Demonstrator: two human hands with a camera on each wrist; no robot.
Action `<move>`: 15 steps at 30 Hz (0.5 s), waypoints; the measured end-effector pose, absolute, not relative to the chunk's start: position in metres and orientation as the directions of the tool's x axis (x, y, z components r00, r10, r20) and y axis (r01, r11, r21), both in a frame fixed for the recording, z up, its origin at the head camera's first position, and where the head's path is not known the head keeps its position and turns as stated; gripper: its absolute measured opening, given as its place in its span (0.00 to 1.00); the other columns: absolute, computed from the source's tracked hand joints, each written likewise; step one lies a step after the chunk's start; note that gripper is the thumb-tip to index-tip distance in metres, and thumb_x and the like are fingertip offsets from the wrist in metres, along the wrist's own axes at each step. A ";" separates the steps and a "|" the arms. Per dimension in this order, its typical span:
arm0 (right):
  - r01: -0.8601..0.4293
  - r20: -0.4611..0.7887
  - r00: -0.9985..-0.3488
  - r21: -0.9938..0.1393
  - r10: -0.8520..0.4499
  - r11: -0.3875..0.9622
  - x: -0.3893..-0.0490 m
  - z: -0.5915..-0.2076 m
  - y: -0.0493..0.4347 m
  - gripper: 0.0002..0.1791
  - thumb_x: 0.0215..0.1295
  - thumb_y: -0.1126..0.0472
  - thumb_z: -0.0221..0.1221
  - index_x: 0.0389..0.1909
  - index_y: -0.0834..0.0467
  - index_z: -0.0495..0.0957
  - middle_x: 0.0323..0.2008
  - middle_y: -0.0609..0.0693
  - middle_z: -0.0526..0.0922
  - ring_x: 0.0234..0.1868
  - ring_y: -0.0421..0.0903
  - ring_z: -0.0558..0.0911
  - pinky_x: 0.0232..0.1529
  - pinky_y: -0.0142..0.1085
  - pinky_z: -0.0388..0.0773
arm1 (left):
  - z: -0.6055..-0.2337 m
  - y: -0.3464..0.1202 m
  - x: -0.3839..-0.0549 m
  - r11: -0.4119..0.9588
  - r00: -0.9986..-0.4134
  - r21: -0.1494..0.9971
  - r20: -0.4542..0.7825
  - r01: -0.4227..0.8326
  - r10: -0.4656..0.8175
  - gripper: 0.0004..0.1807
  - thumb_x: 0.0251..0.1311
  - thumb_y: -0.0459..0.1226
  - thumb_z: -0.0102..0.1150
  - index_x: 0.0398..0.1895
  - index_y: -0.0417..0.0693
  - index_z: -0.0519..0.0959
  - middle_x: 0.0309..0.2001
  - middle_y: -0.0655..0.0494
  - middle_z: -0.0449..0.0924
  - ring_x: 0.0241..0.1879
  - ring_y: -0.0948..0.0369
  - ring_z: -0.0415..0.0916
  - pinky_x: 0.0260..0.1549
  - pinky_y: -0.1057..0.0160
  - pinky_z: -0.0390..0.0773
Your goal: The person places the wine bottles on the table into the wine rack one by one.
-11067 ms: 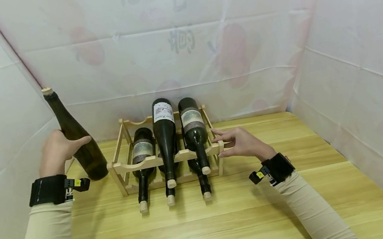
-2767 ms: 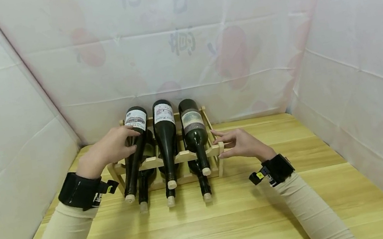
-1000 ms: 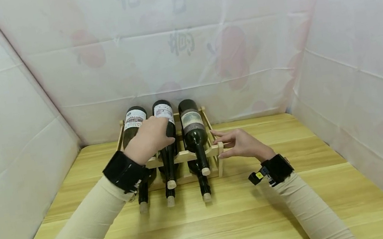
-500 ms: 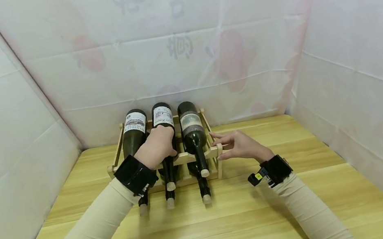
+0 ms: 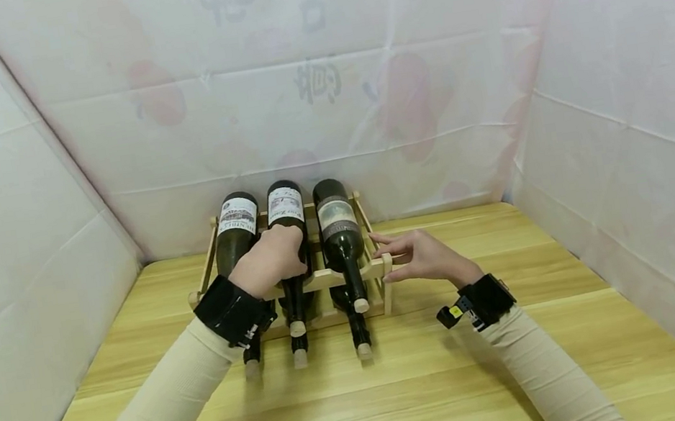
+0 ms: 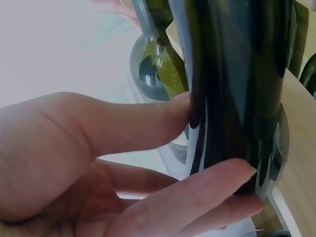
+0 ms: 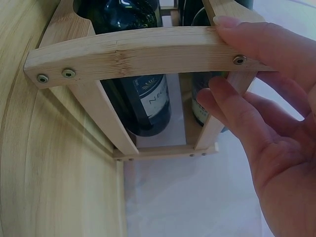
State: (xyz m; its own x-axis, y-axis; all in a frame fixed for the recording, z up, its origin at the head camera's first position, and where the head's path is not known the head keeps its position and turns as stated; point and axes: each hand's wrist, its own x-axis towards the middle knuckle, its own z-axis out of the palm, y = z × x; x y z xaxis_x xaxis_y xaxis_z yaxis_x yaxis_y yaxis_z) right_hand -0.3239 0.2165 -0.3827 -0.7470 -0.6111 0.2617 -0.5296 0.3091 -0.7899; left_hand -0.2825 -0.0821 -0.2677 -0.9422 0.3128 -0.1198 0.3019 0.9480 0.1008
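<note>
A wooden wine rack [image 5: 324, 279] holds dark green wine bottles in two tiers, necks toward me. My left hand [image 5: 272, 255] grips the top middle bottle [image 5: 285, 204] around its shoulder, thumb on one side and fingers on the other in the left wrist view. To its left lies the top left bottle [image 5: 237, 220], its neck hidden behind my wrist. The top right bottle [image 5: 340, 228] has a pale, grey-banded label. At the rack's right front corner, my right hand [image 5: 425, 254] pinches the frame, with a thumb and fingers around the wooden rail [image 7: 163, 52].
Beneath, the lower bottles' corked necks [image 5: 358, 327] stick out over the wooden table [image 5: 367, 410]. White cloth walls [image 5: 220, 126] stand behind and on both sides, close to the rack's back.
The bottle once held at the left now lies in the top left slot. My left hand has moved from it to the middle bottle, whose neck has shifted slightly left. My right hand stays put.
</note>
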 end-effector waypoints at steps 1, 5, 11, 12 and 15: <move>-0.531 0.263 -0.747 -0.789 -0.610 0.310 -0.323 -0.383 0.216 0.26 0.56 0.69 0.74 0.57 0.67 0.83 0.78 0.58 0.63 0.72 0.62 0.72 0.59 0.42 0.80 | -0.268 -0.083 -0.282 0.947 -0.942 0.106 -0.119 0.304 0.315 0.09 0.65 0.38 0.68 0.39 0.43 0.78 0.34 0.47 0.77 0.34 0.51 0.78 0.33 0.56 0.74; -0.541 0.265 -0.747 -0.776 -0.610 0.325 -0.321 -0.384 0.215 0.24 0.56 0.68 0.74 0.56 0.63 0.85 0.78 0.59 0.63 0.72 0.59 0.73 0.58 0.39 0.80 | -0.271 -0.086 -0.280 0.941 -0.939 0.128 -0.106 0.313 0.326 0.10 0.64 0.38 0.69 0.37 0.43 0.77 0.32 0.48 0.77 0.31 0.52 0.77 0.31 0.57 0.74; -0.553 0.263 -0.742 -0.759 -0.617 0.342 -0.321 -0.385 0.213 0.24 0.56 0.67 0.75 0.56 0.60 0.86 0.78 0.59 0.63 0.70 0.59 0.75 0.58 0.36 0.80 | -0.273 -0.086 -0.277 0.944 -0.943 0.117 -0.091 0.310 0.321 0.10 0.64 0.38 0.69 0.32 0.44 0.78 0.29 0.49 0.75 0.30 0.52 0.77 0.32 0.57 0.73; -0.553 0.263 -0.743 -0.759 -0.616 0.343 -0.321 -0.386 0.212 0.24 0.56 0.67 0.75 0.56 0.60 0.86 0.78 0.59 0.63 0.70 0.59 0.75 0.58 0.36 0.80 | -0.273 -0.087 -0.276 0.944 -0.943 0.119 -0.090 0.308 0.320 0.10 0.64 0.38 0.69 0.31 0.44 0.78 0.28 0.49 0.75 0.30 0.52 0.77 0.32 0.56 0.73; -0.548 0.257 -0.746 -0.762 -0.615 0.346 -0.320 -0.386 0.212 0.24 0.56 0.66 0.75 0.56 0.59 0.86 0.78 0.57 0.63 0.70 0.58 0.75 0.58 0.36 0.80 | -0.273 -0.087 -0.275 0.944 -0.944 0.125 -0.089 0.306 0.318 0.10 0.63 0.37 0.69 0.30 0.45 0.77 0.27 0.51 0.73 0.31 0.52 0.75 0.34 0.56 0.72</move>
